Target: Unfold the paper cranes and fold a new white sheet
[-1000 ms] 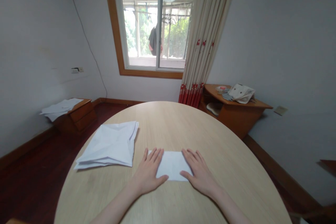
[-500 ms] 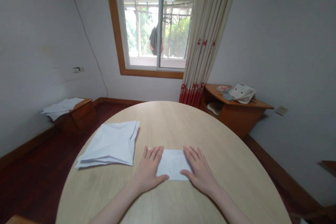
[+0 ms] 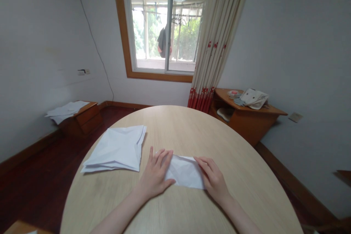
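Left hand [image 3: 154, 174]: spread open on the folded white paper [image 3: 185, 173], seemingly steadying it. Right hand [image 3: 215, 180]: curled, gripping its right end. Beneath: round table [image 3: 175, 214]. Left: larger folded white sheets [image 3: 117, 149], presumably leaving working room.

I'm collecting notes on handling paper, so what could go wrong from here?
The small paper, between the left hand and right hand, looks uneven, not quite flat; pressing it now might leave a crooked crease.

The white stack lies loosely layered near the table's left edge; a bump from the left hand, close by, could shift it or tip it off.
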Demonstrator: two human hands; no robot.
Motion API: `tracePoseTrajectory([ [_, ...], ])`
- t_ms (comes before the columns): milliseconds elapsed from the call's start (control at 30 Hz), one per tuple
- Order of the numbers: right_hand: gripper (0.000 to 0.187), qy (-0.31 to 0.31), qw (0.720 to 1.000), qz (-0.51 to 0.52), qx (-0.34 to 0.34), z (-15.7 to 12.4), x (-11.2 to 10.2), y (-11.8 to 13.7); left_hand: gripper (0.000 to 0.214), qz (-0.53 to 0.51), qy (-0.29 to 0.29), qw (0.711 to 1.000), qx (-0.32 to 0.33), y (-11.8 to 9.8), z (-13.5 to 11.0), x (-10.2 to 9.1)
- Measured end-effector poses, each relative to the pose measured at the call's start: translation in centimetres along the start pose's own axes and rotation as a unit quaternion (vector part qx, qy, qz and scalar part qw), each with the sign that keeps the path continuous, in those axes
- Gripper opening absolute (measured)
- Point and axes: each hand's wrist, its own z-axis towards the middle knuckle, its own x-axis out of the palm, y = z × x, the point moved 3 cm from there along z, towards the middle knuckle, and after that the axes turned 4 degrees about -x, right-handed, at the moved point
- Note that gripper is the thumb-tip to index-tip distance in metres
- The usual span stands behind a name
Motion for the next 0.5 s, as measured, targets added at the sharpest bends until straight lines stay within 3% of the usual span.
tracePoseTrajectory([
  [267, 0.038, -0.056, 0.997, 0.054, 0.0, 1.1, -1.8, 2.1, 0.054, -0.023, -0.132, 0.99, 0.05, -1.2, 0.4, -3.1],
  [400, 0.023, -0.036, 0.988, 0.148, 0.027, 2.2, -3.0, 3.0, 0.046, -0.059, -0.159, 0.982, 0.083, -1.6, 0.3, -4.6],
  [500, 0.019, -0.011, 0.965, 0.248, 0.085, 2.4, -3.6, 2.7, 0.042, -0.087, -0.182, 0.976, 0.087, -1.6, 0.2, -5.5],
])
